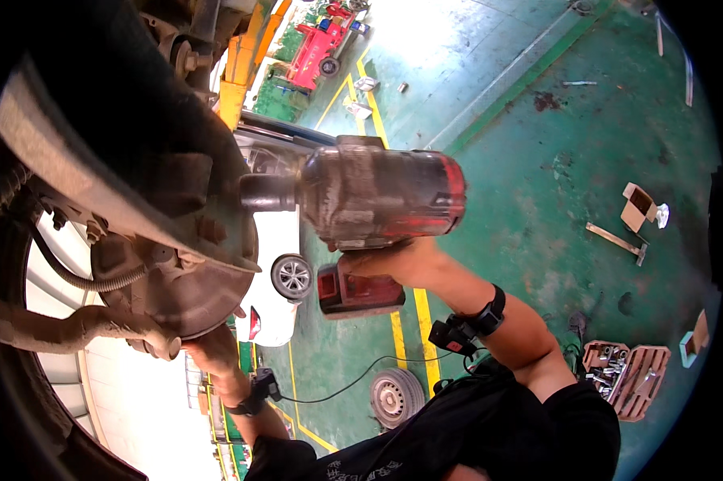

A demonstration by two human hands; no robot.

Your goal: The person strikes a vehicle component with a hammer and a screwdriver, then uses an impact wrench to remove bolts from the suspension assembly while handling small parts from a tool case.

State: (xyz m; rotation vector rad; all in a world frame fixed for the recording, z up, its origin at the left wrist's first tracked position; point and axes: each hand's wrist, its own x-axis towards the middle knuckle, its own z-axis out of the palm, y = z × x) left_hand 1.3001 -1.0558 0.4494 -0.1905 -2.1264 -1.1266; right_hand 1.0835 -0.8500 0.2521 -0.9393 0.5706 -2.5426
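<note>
A black and red cordless impact wrench (377, 196) is held by its handle in my right hand (401, 260), fingers wrapped round it. Its battery (365, 298) hangs below the hand, and its dark socket (267, 192) points left toward a rusty, dirty wheel hub assembly. Whether the socket sits on a bolt is hidden. My left hand (211, 353) touches the lower edge of the round brake disc (185, 301); its fingers are mostly out of sight behind it. A ribbed hose (109, 280) and a dirty rod (89, 325) run beside the disc.
Yellow lift parts (237, 76) stand above the hub. A loose wheel (396, 398), an open socket set (626, 381), a hammer (618, 243) and a small cardboard box (638, 207) lie on the green floor. A white car (269, 297) and a red machine (313, 52) are farther off.
</note>
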